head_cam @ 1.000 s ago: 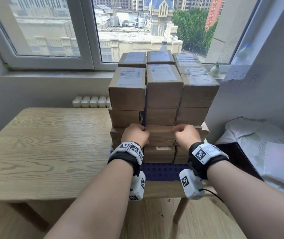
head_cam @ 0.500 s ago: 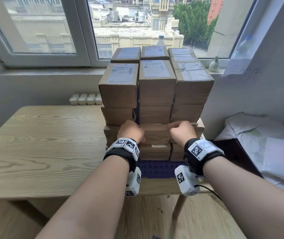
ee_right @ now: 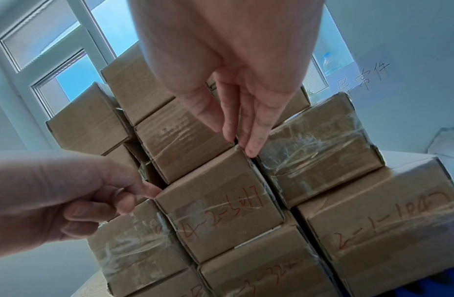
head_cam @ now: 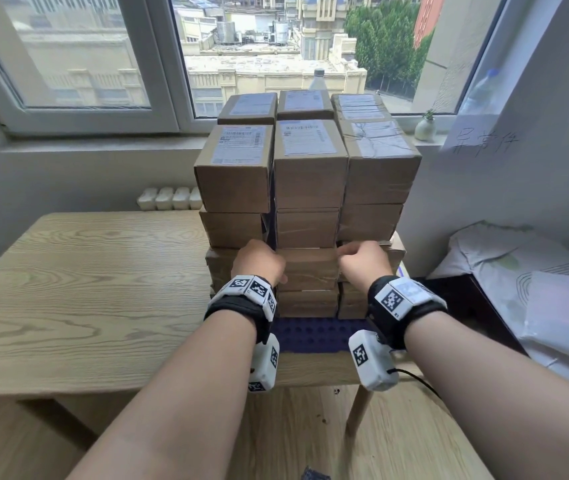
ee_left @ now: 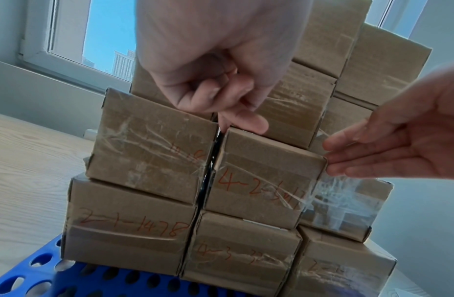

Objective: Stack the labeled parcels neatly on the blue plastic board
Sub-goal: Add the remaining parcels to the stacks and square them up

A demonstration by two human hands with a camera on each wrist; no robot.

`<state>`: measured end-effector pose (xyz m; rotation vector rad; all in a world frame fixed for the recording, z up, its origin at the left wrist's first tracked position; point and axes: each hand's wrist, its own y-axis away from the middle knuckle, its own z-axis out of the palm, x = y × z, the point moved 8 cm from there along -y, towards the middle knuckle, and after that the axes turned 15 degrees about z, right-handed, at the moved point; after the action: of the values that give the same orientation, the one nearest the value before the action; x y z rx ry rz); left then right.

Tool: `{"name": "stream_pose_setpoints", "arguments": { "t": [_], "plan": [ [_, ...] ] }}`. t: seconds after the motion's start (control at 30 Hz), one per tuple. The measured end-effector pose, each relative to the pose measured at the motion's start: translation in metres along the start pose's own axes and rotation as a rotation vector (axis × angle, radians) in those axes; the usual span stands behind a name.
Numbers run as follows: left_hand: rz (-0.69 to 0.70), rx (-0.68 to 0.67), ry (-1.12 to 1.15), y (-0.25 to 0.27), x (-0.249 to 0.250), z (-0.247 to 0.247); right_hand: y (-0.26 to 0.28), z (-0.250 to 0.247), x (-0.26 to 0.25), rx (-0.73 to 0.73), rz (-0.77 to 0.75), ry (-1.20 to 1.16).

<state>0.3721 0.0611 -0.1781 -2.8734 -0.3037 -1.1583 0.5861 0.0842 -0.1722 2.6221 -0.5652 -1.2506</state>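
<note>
A stack of brown labeled parcels (head_cam: 307,168), three wide and several layers high, stands on the blue perforated board (head_cam: 310,334) at the table's right end. Both hands are at the middle parcel (head_cam: 307,268) of the second layer from the bottom, which is marked in red (ee_left: 266,180). My left hand (ee_left: 236,118) has its fingers curled, with one finger on the parcel's top left corner, at the gap to the neighbouring box. My right hand (ee_right: 241,136) keeps its fingers straight. Their tips touch the top right corner, at the gap to the right-hand box.
The wooden table (head_cam: 86,289) stretches out to the left. A wall with a handwritten paper note (head_cam: 484,143) stands close on the right. White bags (head_cam: 518,271) lie lower right. A small vase (head_cam: 425,128) and a bottle (head_cam: 317,79) stand on the window sill.
Both hands have stayed at the same middle parcel. The head view has shifted a little, and the stack looks unchanged.
</note>
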Motion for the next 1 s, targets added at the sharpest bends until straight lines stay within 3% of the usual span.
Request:
{"name": "stream_pose_setpoints", "arguments": {
  "t": [0.2, 0.4, 0.67, 0.9, 1.0],
  "plan": [
    [0.055, 0.187, -0.016, 0.009, 0.016, -0.010, 0.000, -0.013, 0.002, 0.045, -0.011, 0.036],
    [0.196, -0.031, 0.111, 0.008, 0.062, 0.036, -0.008, -0.052, 0.021, 0.139, 0.032, 0.084],
    [0.172, -0.196, 0.150, 0.000, 0.095, 0.088, -0.026, -0.077, 0.040, 0.142, 0.054, 0.093],
    [0.116, -0.190, 0.103, -0.007, 0.106, 0.094, -0.040, -0.066, 0.047, -0.006, 0.064, 0.127],
    [0.087, -0.175, 0.050, -0.007, 0.107, 0.092, -0.045, -0.066, 0.048, -0.006, 0.062, 0.120]
  ]
}}
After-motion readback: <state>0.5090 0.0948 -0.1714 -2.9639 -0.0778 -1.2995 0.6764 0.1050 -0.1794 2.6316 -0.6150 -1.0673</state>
